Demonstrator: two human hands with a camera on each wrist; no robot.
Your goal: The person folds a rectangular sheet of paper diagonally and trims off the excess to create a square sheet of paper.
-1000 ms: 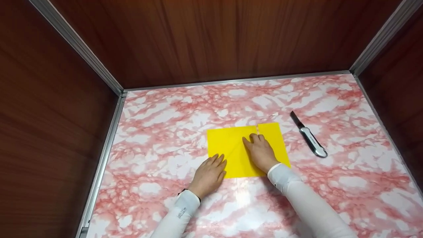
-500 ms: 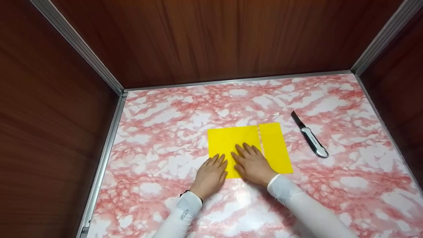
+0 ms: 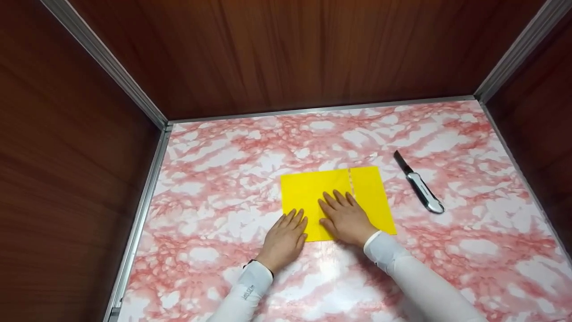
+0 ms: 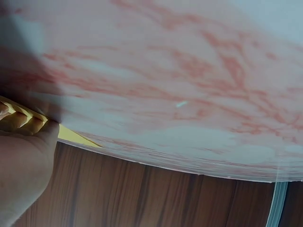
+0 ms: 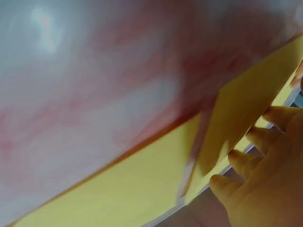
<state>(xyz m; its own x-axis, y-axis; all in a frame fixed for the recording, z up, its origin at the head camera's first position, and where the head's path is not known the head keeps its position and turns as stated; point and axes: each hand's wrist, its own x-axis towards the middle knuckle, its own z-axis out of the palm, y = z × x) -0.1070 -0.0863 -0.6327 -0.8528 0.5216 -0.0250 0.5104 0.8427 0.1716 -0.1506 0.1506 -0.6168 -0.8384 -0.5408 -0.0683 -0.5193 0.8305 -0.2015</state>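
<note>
Two flat yellow sheets lie side by side on the tabletop, a larger squarish sheet [image 3: 308, 188] on the left and a narrower strip [image 3: 373, 197] on the right, with a thin gap between them. My left hand [image 3: 284, 241] rests with extended fingers on the larger sheet's lower left corner. Fingers spread, my right hand [image 3: 346, 220] lies over the larger sheet, its back covering the lower part of the gap. In the right wrist view the gap separates the strip [image 5: 128, 189] from the larger sheet [image 5: 246, 99]. The left wrist view shows a yellow corner [image 4: 75, 137] beyond my left hand.
A utility knife [image 3: 420, 185] with its dark blade out lies right of the strip. The red-and-white marbled tabletop [image 3: 214, 179] is bordered by metal edging and dark wood panels [image 3: 286, 53] at the back and both sides.
My right hand has come down from near the top of the gap and spread its fingers, then shifted slightly right. The strip has slid slightly toward me. My left hand stays nearly still.
</note>
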